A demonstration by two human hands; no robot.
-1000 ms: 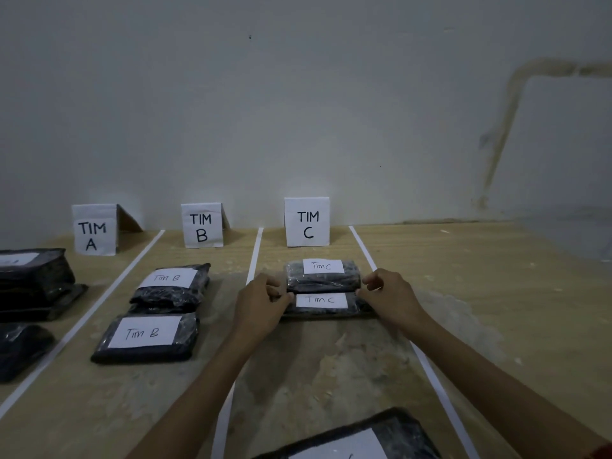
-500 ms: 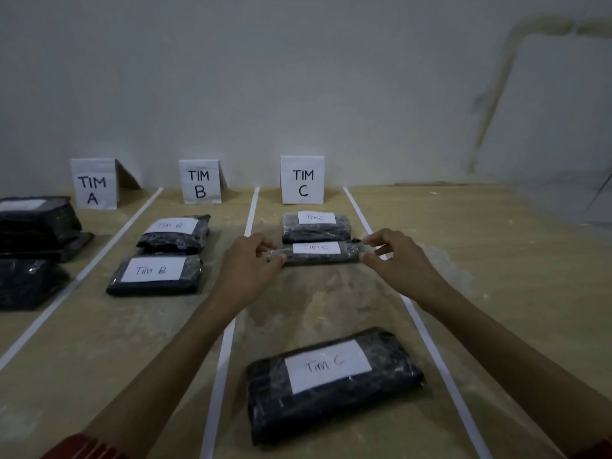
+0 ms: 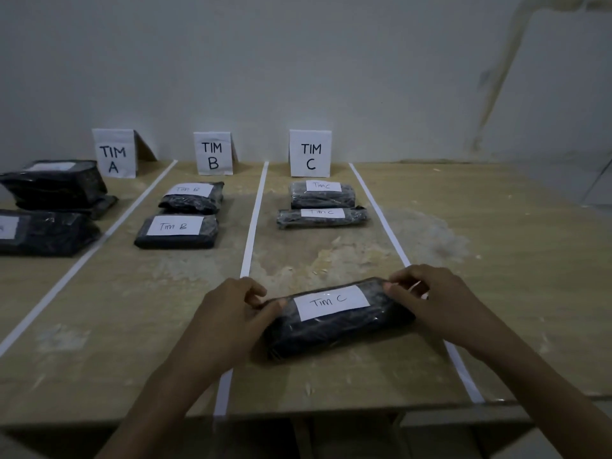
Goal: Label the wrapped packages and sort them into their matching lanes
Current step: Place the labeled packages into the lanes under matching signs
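A black wrapped package labelled "Tim C" (image 3: 334, 321) lies in the near part of the TIM C lane. My left hand (image 3: 228, 318) grips its left end and my right hand (image 3: 433, 299) grips its right end. Farther up the same lane lie two more "Tim C" packages, the nearer one (image 3: 322, 217) flat and the far one (image 3: 323, 194) just in front of the TIM C sign (image 3: 310, 153). Two "Tim B" packages (image 3: 177, 230) (image 3: 192, 197) lie in the middle lane below the TIM B sign (image 3: 213, 154). Black packages (image 3: 53, 187) are stacked in the left lane beside the TIM A sign (image 3: 113, 154).
White tape strips (image 3: 253, 223) (image 3: 381, 213) (image 3: 109, 231) mark the lanes on the wooden table (image 3: 496, 260). The table's front edge runs just below my wrists. A plain wall stands right behind the signs. Another black package (image 3: 43, 233) lies at the left edge.
My hands have let go of the second "Tim C" package far up the lane and drawn back toward me. They now grip the near "Tim C" package at both ends.
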